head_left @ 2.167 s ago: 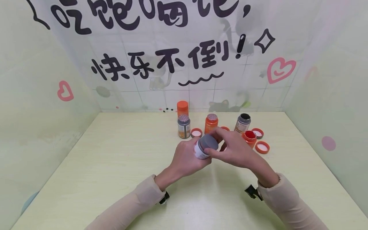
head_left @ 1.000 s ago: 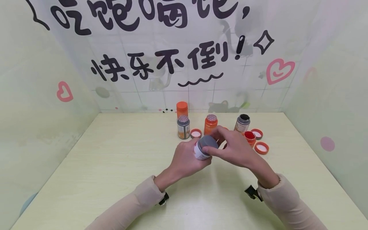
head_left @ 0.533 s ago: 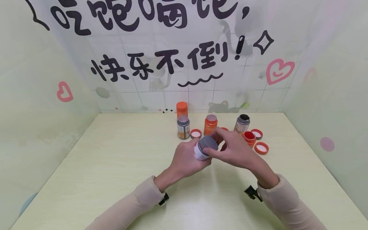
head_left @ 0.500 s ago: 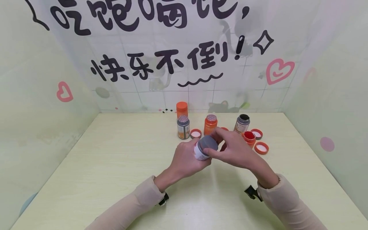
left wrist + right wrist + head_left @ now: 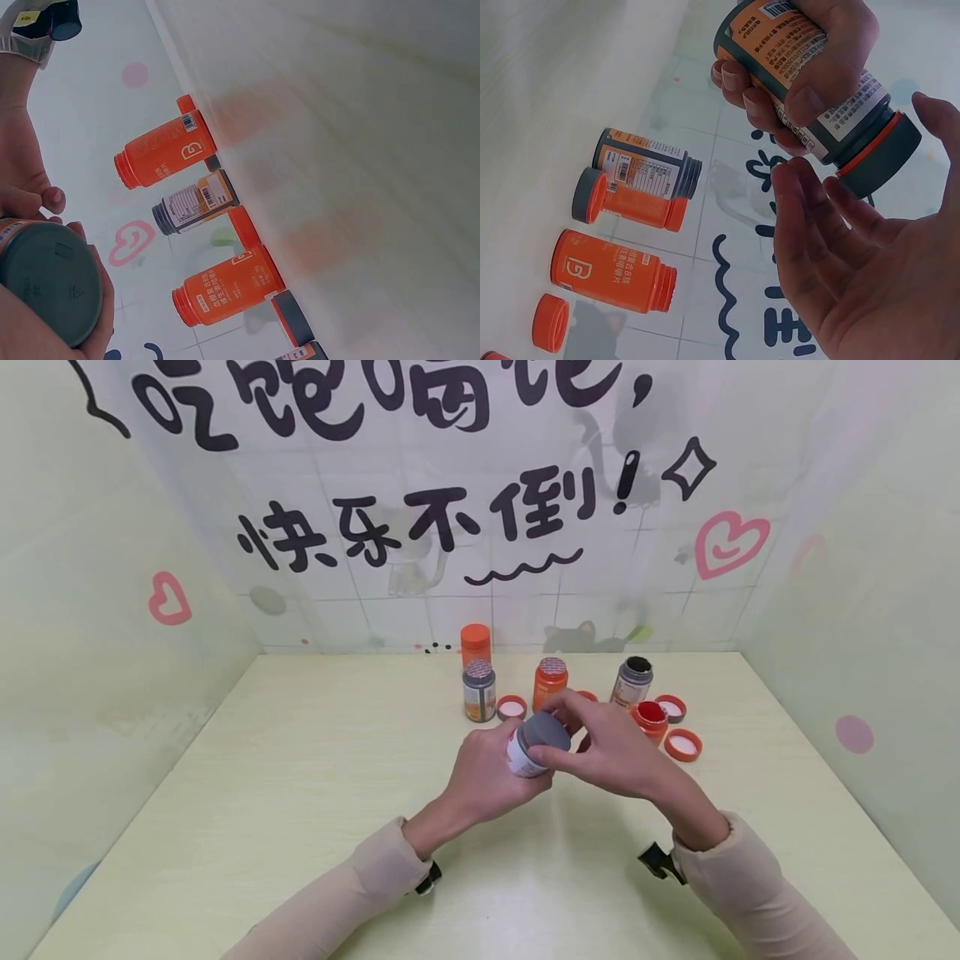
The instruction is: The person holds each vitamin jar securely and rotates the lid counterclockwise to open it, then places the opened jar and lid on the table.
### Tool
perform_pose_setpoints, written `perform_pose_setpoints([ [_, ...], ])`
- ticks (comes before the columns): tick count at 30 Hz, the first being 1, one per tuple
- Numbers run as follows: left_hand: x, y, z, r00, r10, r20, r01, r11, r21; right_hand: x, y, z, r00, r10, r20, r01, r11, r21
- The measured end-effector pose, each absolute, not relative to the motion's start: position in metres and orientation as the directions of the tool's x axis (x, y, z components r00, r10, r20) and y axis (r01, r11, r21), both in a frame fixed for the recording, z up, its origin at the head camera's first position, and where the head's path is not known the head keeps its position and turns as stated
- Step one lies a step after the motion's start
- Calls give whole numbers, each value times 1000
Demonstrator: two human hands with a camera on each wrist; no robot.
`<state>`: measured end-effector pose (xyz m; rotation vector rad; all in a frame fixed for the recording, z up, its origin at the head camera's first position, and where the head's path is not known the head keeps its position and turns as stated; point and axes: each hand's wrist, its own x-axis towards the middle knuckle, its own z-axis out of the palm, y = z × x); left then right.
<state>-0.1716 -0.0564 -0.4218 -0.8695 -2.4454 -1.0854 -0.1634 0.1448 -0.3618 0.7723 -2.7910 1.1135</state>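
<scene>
My left hand (image 5: 487,772) grips a grey pill bottle (image 5: 522,760) round its body and holds it tilted above the table, its top leaning to the right. The bottle's dark base (image 5: 52,285) faces the left wrist camera. On its top sits a grey cap (image 5: 545,731) with an orange lower edge, which shows in the right wrist view. My right hand (image 5: 622,752) has its thumb and fingers around this cap, the thumb on the near side. In the right wrist view the label (image 5: 780,52) is orange and white, partly covered by the left fingers.
Behind the hands stand a capped orange bottle (image 5: 476,639), a grey bottle (image 5: 480,697) and an orange bottle (image 5: 550,689) with printed seals, and two uncapped bottles, one grey (image 5: 632,685) and one orange (image 5: 651,727). Several loose caps (image 5: 683,745) lie beside them on the pale table (image 5: 300,760).
My right thumb has shifted slightly back and forth along the cap's side. The left hand and the bottle stay in nearly the same place, and the cap is still on the bottle.
</scene>
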Motion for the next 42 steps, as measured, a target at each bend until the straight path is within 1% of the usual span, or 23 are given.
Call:
perform_pose_setpoints([
  [4,-172,-56,-422,-753,397,525,656,520,547,-165,145,-363,-882,-422,212,-449,614,-649],
  [12,-172,-57,-422,-754,399,521,655,515,553,-165,144,-362,-859,-465,215,-480,583,-656],
  [20,-171,-57,-423,-748,395,533,661,517,544,-163,146,-360,-839,-513,183,-492,569,-659],
  [25,-171,-56,-422,-744,395,539,664,527,530,-163,145,-360,-860,-476,185,-470,596,-651],
  [28,-171,-56,-422,-753,395,526,654,529,540,-164,145,-361,-879,-438,188,-448,626,-638],
  [31,-171,-56,-422,-763,390,516,644,530,551,-164,145,-362,-886,-423,191,-440,632,-638],
  [42,-171,-56,-422,-769,388,509,638,520,567,-164,146,-360,-848,-487,208,-491,575,-654],
])
